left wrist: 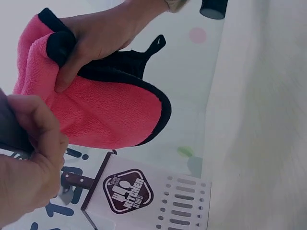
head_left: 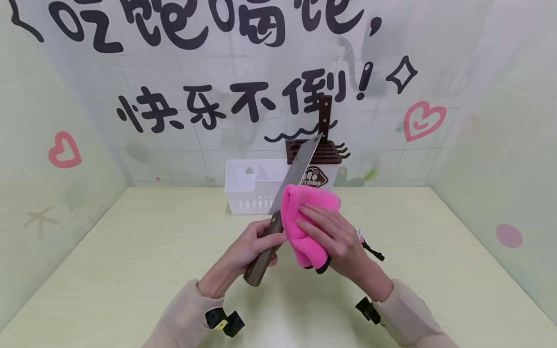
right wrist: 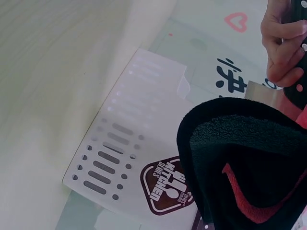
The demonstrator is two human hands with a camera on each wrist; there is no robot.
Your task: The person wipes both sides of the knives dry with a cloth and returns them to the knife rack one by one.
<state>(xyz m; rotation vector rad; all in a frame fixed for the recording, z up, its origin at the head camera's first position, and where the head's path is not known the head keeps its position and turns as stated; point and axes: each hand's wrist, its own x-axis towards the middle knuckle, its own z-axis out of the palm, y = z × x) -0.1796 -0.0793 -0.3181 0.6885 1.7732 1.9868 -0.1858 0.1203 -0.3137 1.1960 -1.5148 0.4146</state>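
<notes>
A kitchen knife point(head_left: 297, 169) with a dark wooden handle is raised over the table, its blade slanting up and to the right. My left hand point(head_left: 256, 244) grips the handle, thumb laid across it. In my right hand point(head_left: 330, 232) is a folded pink cloth point(head_left: 309, 205) with black edging, lying against the right side of the blade and covering its lower part. Seen from the left wrist, the thumb presses into the cloth point(left wrist: 100, 115) and a black loop hangs off it. The right wrist view shows the cloth's dark underside point(right wrist: 249, 129); the right hand is hidden there.
Behind the knife, against the wall, stands a white perforated holder point(head_left: 243, 186) with a brown slotted top point(head_left: 317, 153). A second brown-handled knife point(head_left: 325, 113) sticks up from its slots. Pale table point(head_left: 130, 270) surface lies all around, with printed walls on three sides.
</notes>
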